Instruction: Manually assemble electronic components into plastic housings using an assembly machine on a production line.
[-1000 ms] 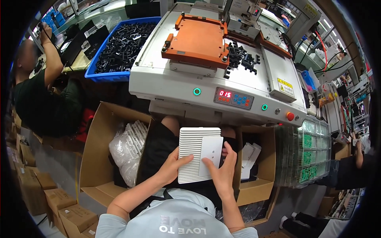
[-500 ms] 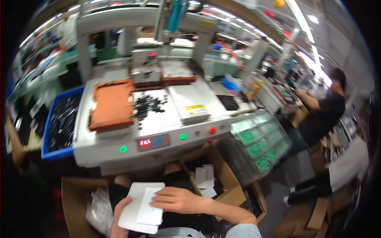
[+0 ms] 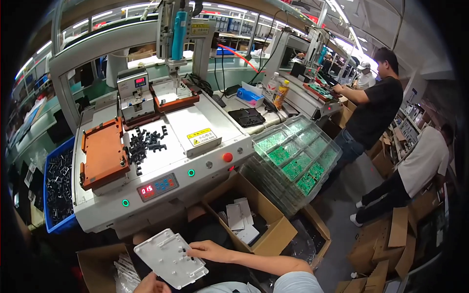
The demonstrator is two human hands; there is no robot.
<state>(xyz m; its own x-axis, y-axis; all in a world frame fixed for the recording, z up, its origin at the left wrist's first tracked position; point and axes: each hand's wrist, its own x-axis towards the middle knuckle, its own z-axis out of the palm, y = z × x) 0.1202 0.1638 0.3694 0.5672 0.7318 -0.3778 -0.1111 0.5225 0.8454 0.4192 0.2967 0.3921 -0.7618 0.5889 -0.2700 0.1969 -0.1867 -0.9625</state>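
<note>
On the near left, my left hand point(image 3: 152, 284) is curling beside the white panel point(image 3: 166, 259); I cannot tell whether it is gripping. The panel is tilting near my lap, studded face showing. My right hand point(image 3: 215, 251), fingers nearly closed, is holding its right edge. I am seemingly orienting it; the next move is probably calling for steady support.

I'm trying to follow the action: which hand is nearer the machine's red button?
Right. The right hand is at the right side of the white panel, short of the red button; the left hand is farther back, by the panel's near edge.
</note>
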